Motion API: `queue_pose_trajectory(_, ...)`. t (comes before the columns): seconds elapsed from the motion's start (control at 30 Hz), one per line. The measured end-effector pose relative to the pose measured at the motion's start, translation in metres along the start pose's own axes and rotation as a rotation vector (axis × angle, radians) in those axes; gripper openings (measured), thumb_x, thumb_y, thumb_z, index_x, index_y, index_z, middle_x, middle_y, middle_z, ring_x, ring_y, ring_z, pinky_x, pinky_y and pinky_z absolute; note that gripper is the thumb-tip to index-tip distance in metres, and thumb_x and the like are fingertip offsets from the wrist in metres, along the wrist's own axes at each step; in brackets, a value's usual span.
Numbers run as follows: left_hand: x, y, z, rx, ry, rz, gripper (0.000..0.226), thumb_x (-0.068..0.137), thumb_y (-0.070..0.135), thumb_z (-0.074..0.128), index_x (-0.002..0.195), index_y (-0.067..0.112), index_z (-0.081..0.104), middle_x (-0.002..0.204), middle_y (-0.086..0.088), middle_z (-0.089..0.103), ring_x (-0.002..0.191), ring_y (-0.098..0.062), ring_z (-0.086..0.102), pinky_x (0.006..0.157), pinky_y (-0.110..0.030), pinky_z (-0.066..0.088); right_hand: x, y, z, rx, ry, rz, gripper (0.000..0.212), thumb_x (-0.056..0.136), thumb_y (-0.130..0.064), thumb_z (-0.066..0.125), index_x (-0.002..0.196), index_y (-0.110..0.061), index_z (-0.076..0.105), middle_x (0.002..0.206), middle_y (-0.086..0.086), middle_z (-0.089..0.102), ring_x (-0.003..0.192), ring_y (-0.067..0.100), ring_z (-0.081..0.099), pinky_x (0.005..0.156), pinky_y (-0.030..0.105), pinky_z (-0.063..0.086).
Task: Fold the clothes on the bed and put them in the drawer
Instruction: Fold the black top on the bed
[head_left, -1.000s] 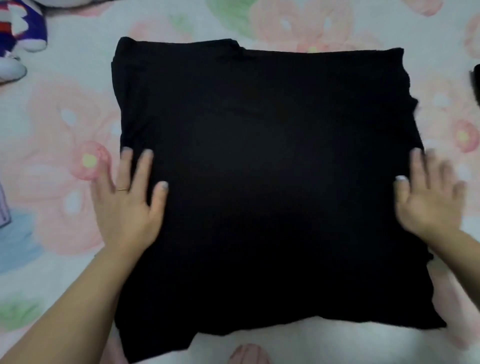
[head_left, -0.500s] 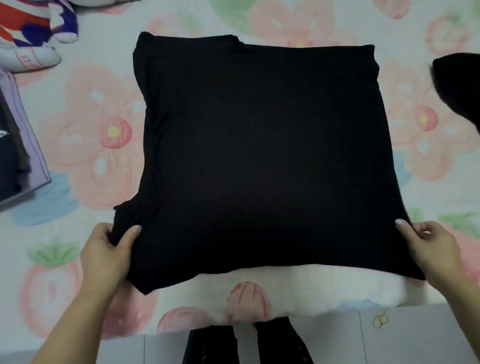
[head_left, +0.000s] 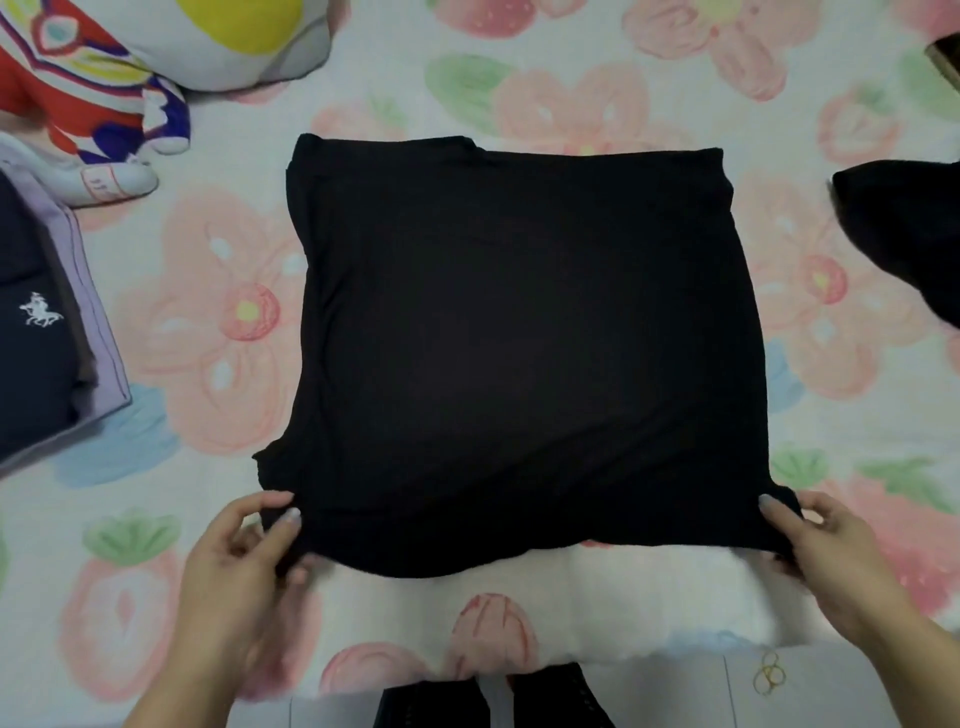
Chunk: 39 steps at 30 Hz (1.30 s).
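Observation:
A black garment (head_left: 519, 353) lies spread in a rough square on the flowered bed sheet (head_left: 208, 322). My left hand (head_left: 234, 582) pinches its near left corner, thumb on top of the cloth. At the near right corner my right hand (head_left: 831, 561) pinches the hem the same way. The near edge is lifted slightly off the sheet. A lilac drawer box (head_left: 98, 332) at the left edge holds folded dark clothes (head_left: 31, 338), one with a white horse logo.
A stuffed toy (head_left: 104, 93) in red, white and blue sits at the far left. Another black garment (head_left: 914, 234) lies at the right edge. The bed's near edge meets a tiled floor with rubber bands (head_left: 771, 678). My dark-clad legs (head_left: 488, 701) show below.
Both hands slid from lying flat on the garment's sides to its near corners and took hold of them. The near hem has lifted a little, and the view has pulled back.

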<state>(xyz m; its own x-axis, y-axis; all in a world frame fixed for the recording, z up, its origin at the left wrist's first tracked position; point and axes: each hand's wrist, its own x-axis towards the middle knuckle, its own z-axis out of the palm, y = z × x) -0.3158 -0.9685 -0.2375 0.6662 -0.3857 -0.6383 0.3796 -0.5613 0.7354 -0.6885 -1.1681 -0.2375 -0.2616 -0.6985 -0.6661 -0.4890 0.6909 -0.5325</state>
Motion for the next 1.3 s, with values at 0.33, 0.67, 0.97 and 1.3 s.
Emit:
queue_pose_trajectory(0.33, 0.088, 0.113, 0.068, -0.637, 0.142, -0.193, 0.049, 0.091, 0.024, 0.059, 0.133, 0.007, 0.042, 0.132, -0.009, 0.044, 0.097, -0.021, 0.06, 0.078, -0.025, 0.056, 0.045, -0.136, 0.035, 0.751, -0.028, 0.169, 0.012, 0.096, -0.023, 0.045, 0.105, -0.016, 0.042, 0.089, 0.009, 0.059, 0.071, 0.016, 0.065, 0.058, 0.022, 0.052)
queue_pose_trajectory(0.67, 0.092, 0.025, 0.057, 0.771, 0.364, 0.284, 0.041, 0.09, 0.037, 0.053, 0.111, 0.002, 0.047, 0.106, -0.024, 0.057, 0.103, -0.042, 0.049, 0.08, -0.045, 0.038, 0.078, -0.059, 0.052, -0.518, 0.315, -0.093, 0.041, 0.088, -0.047, 0.051, 0.112, -0.013, 0.045, 0.119, 0.02, 0.053, 0.116, 0.04, 0.041, 0.096, 0.049, 0.028)
queue_pose_trajectory(0.97, 0.12, 0.069, 0.057, 1.075, 0.45, 0.572, 0.041, 0.092, 0.036, 0.052, 0.117, 0.004, 0.049, 0.107, -0.035, 0.055, 0.098, -0.051, 0.049, 0.082, -0.052, 0.04, 0.099, -0.103, 0.026, -0.672, 0.312, -0.423, 0.046, 0.081, -0.036, 0.064, 0.118, -0.017, 0.047, 0.124, 0.015, 0.051, 0.119, 0.039, 0.04, 0.097, 0.052, 0.034)
queue_pose_trajectory(1.3, 0.272, 0.195, 0.164, 1.328, 0.092, 0.817, 0.059, 0.095, 0.039, 0.042, 0.146, 0.024, 0.018, 0.156, -0.007, 0.016, 0.143, -0.028, 0.009, 0.112, -0.051, 0.002, 0.212, -0.27, 0.096, -1.068, 0.127, -0.955, 0.063, 0.092, -0.029, 0.053, 0.146, -0.023, 0.021, 0.154, 0.004, 0.022, 0.142, 0.025, 0.015, 0.109, 0.049, 0.018)
